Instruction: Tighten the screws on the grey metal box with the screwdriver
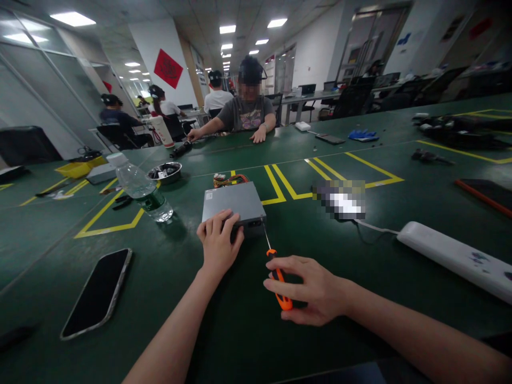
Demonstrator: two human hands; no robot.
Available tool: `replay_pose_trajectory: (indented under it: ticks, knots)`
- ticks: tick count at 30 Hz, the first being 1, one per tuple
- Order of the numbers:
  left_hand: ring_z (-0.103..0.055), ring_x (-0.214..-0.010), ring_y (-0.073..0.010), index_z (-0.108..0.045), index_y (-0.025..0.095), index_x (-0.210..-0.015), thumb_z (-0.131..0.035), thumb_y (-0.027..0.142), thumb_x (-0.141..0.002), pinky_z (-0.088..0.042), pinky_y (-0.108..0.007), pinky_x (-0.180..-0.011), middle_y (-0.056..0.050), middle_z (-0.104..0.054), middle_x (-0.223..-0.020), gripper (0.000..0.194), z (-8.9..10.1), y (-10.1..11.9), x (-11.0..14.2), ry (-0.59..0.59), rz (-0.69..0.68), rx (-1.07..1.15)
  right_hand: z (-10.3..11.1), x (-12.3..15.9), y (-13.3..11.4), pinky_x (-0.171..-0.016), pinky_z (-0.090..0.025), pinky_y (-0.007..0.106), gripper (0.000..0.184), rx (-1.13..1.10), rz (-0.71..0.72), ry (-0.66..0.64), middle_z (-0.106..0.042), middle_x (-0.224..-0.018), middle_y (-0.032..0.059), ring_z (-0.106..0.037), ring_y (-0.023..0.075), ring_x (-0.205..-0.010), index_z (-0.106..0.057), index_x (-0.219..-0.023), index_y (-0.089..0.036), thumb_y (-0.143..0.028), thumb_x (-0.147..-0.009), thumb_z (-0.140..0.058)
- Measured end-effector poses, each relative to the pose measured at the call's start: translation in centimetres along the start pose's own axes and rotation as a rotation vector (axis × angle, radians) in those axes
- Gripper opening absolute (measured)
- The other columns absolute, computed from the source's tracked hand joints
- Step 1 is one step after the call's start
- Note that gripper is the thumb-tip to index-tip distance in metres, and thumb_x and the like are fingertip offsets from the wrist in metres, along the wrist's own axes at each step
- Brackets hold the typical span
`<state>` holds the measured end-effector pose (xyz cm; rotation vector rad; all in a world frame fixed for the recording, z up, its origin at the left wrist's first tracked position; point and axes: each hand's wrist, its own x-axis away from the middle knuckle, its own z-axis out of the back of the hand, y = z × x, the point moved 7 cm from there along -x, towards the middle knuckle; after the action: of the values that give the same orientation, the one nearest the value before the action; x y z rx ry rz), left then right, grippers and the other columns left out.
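Observation:
A grey metal computer power supply (232, 201) lies on the green table, its socket side facing me and a bundle of coloured wires (236, 180) behind it. My left hand (219, 240) is closed on the near edge of the box, fingertips on its top and front. An orange and black screwdriver (282, 288) is held in the fingers of my right hand (310, 290). Its thin shaft points up at the box's front right corner, where the tip seems to touch near the socket. Any screw there is too small to make out.
A water bottle (144, 189) and a metal bowl of small parts (165, 172) stand to the left. A phone (98, 293) lies nearer me. At right are a white power strip (452, 258) and a cable. Across the table sits another person (248, 106).

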<state>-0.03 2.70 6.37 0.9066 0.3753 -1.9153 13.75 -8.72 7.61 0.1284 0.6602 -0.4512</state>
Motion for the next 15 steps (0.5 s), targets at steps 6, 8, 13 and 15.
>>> replay_pose_trajectory:
  ticks: [6, 8, 13, 15]
  knots:
    - [-0.05, -0.105, -0.024, -0.056, 0.025, -0.103, -0.054, 0.029, -0.08, -0.027, -0.042, -0.087, -0.006, -0.059, -0.113, 0.024, -0.05, -0.03, 0.07, 0.018, 0.012, 0.015, -0.07, 0.28, 0.18, -0.069, -0.051, 0.028, 0.04, -0.019, -0.009, 0.11, -0.061, -0.1, 0.0153, -0.062, 0.0167, -0.085, -0.046, -0.102, -0.011, -0.046, -0.083, -0.052]
    - [-0.05, -0.105, -0.0239, -0.056, 0.025, -0.103, -0.054, 0.03, -0.08, -0.027, -0.042, -0.088, -0.006, -0.059, -0.112, 0.024, -0.04, -0.04, 0.08, 0.025, 0.021, 0.015, -0.32, 0.42, 0.32, -0.072, -0.051, 0.029, 0.041, -0.041, -0.029, 0.084, -0.06, -0.102, 0.0158, -0.061, 0.018, -0.089, -0.045, -0.102, -0.012, -0.048, -0.082, -0.052]
    - [-0.049, -0.106, -0.0244, -0.056, 0.026, -0.103, -0.054, 0.032, -0.08, -0.027, -0.042, -0.088, -0.006, -0.058, -0.113, 0.024, -0.23, -0.17, 0.07, 0.014, 0.042, 0.022, -0.92, 0.14, -0.18, -0.071, -0.05, 0.032, 0.034, 0.046, 0.019, -0.036, -0.057, -0.105, 0.0175, -0.058, 0.0215, -0.097, -0.048, -0.111, -0.014, -0.038, -0.086, -0.047]
    - [-0.049, -0.105, -0.0245, -0.056, 0.026, -0.103, -0.055, 0.032, -0.08, -0.027, -0.043, -0.088, -0.006, -0.058, -0.113, 0.024, -0.31, -0.2, 0.06, 0.013, 0.042, 0.025, -0.85, 0.04, -0.34, -0.069, -0.05, 0.03, 0.034, 0.052, 0.039, 0.006, -0.059, -0.101, 0.0167, -0.06, 0.0199, -0.092, -0.049, -0.106, -0.013, -0.038, -0.084, -0.051]
